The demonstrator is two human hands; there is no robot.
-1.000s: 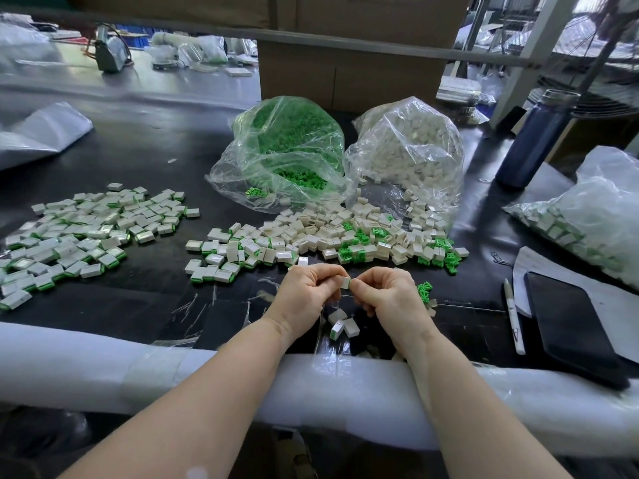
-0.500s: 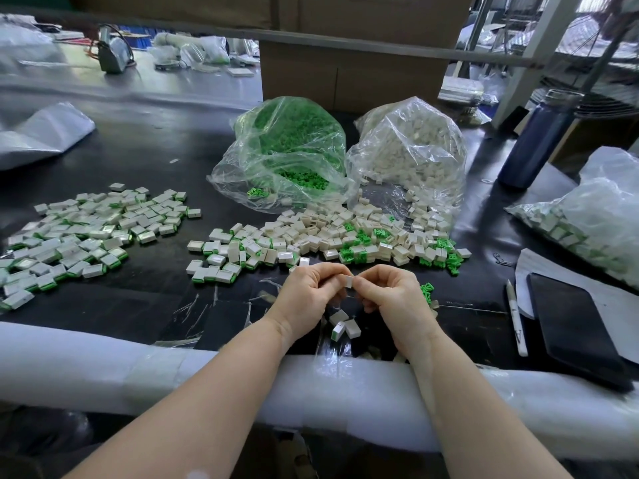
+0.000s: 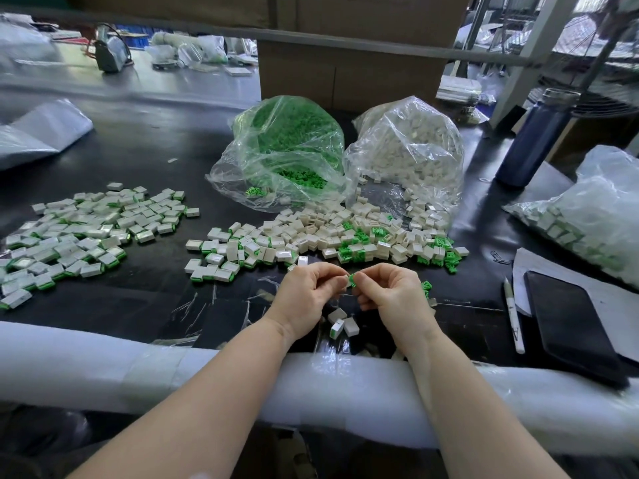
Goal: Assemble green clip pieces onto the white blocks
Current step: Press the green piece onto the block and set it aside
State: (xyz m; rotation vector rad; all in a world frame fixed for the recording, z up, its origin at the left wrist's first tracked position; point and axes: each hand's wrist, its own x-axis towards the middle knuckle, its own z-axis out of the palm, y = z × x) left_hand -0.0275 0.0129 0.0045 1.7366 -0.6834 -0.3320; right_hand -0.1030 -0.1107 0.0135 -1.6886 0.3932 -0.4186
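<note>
Pen (image 3: 515, 316) marking unreadable.

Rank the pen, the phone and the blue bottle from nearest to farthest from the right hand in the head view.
From the right hand:
1. Pen, just to its right on the table.
2. Phone, right of the pen.
3. Blue bottle, far back right.

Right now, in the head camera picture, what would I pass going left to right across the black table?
Pile of finished blocks → bag of green clips → bag of white blocks → blue bottle → phone.
</note>
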